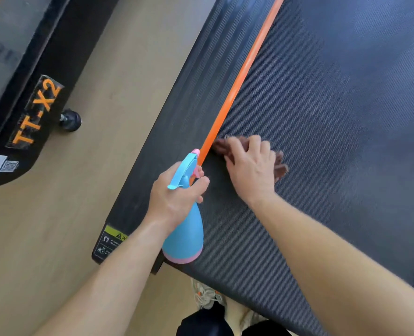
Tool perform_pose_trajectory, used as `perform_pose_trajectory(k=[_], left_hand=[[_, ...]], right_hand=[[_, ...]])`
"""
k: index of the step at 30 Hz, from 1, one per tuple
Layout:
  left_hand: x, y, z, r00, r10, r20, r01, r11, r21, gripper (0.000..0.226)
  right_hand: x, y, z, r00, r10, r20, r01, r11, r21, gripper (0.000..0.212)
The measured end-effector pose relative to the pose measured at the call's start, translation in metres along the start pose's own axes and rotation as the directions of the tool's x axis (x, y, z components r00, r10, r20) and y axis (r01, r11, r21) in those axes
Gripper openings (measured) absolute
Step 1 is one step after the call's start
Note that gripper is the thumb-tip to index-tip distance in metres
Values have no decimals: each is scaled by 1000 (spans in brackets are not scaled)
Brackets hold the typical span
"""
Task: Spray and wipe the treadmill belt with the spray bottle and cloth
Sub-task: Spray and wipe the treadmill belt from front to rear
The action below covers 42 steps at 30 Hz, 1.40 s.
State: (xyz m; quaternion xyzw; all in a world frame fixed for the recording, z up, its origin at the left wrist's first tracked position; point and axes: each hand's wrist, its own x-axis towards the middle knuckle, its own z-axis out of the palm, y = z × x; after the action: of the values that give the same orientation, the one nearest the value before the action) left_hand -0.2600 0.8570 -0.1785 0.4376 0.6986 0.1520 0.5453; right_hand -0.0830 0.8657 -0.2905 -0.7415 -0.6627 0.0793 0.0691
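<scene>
At the belt's near edge, the left hand [174,197] grips the blue bottle [185,236] by its neck, fingers [202,184] curled tight around it below the trigger. The bottle's pink base hangs over the belt's near left corner, nozzle pointing away. Just beyond, the right hand [252,170] holds the brown cloth [280,166] bunched on the belt [334,117], fingers bent and close together over it. The cloth touches the orange stripe [239,78] along the belt's left edge. A second treadmill [38,112] stands on the floor [104,69] farther left.
</scene>
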Motion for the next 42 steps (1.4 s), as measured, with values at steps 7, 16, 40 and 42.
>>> perform_pose_trajectory(k=[7, 16, 40, 42], left_hand=[[-6, 11, 2, 999, 31, 19, -32, 998, 58, 24], [-15, 8, 14, 998, 22, -56, -17, 996, 86, 36], [-56, 42, 156, 870, 189, 456, -284, 947, 150, 26], [-55, 46, 174, 839, 238, 490, -350, 924, 152, 26]], right_hand=[[-2, 39, -13, 826, -538, 171, 551, 833, -42, 39], [-19, 25, -3, 991, -134, 24, 134, 991, 7, 34], [-221, 182, -56, 712, 699, -58, -696, 715, 69, 44], [-224, 196, -47, 663, 749, 5, -746, 660, 89, 45]])
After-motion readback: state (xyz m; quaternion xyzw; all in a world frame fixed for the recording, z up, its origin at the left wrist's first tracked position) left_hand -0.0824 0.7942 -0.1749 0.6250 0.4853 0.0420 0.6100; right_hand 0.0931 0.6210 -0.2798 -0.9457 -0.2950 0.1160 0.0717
